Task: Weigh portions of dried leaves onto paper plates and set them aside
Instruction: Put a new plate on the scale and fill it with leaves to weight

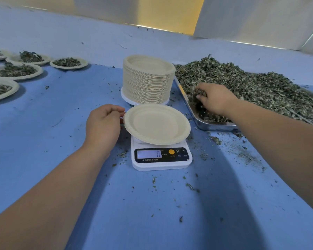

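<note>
Head: left fingers pinch plate rim, right fingers grip leaves.

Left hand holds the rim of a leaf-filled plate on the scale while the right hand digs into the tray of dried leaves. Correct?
Not quite: the head view shows the plate on the scale empty, not filled. The rest holds: left hand at its rim, right hand gripping dried leaves in the tray.
</note>
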`<state>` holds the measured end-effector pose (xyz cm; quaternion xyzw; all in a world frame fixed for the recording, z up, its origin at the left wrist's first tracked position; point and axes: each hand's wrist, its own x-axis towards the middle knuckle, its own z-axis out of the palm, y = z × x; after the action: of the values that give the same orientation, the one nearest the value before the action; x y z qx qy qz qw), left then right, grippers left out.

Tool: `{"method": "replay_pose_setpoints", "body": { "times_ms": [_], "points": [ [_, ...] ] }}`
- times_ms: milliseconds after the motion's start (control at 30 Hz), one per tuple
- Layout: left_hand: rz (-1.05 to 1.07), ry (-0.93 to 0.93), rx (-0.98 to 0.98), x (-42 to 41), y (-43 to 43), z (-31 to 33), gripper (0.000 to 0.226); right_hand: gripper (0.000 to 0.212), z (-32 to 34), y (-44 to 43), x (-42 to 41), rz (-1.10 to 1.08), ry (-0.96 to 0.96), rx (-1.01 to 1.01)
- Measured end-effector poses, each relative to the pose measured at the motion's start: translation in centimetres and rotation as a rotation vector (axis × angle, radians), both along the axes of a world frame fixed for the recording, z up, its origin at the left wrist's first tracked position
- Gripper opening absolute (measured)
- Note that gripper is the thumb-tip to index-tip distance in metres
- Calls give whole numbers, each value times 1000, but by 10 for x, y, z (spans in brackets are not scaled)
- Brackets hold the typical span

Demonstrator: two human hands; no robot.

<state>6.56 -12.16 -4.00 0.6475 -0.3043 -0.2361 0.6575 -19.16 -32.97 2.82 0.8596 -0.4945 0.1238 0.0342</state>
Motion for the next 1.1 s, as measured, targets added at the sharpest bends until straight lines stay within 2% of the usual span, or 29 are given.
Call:
{"method": "replay_pose_setpoints", "body": {
  "times_ms": [133, 300, 600, 733, 867, 1000, 1100],
  "points": [
    [-6, 0, -12, -1, 1, 1, 33, 39, 8, 3, -6, 31, -126, -40],
    [-8, 0, -13, -1, 1, 1, 32, 41, -5, 13, -8, 65, -7, 66],
    [-10, -13, -9, 1, -1, -1, 31, 40, 40, 18, -10, 43, -250, 12],
    [-17, -11, -13, 2, 1, -3, 31, 38, 72, 35, 1, 119, -336, -73],
    [-25, 1, -20, 3, 2, -3, 31, 40, 81, 69, 19, 230, -344, -143],
    [-23, 4, -14, 2, 1, -2, 30, 40, 66, 115, 40, 375, -337, -133],
    [-18, -18, -9, 2, 2, -1, 31, 41, 40, 141, 54, 469, -253, -35]
  ]
}}
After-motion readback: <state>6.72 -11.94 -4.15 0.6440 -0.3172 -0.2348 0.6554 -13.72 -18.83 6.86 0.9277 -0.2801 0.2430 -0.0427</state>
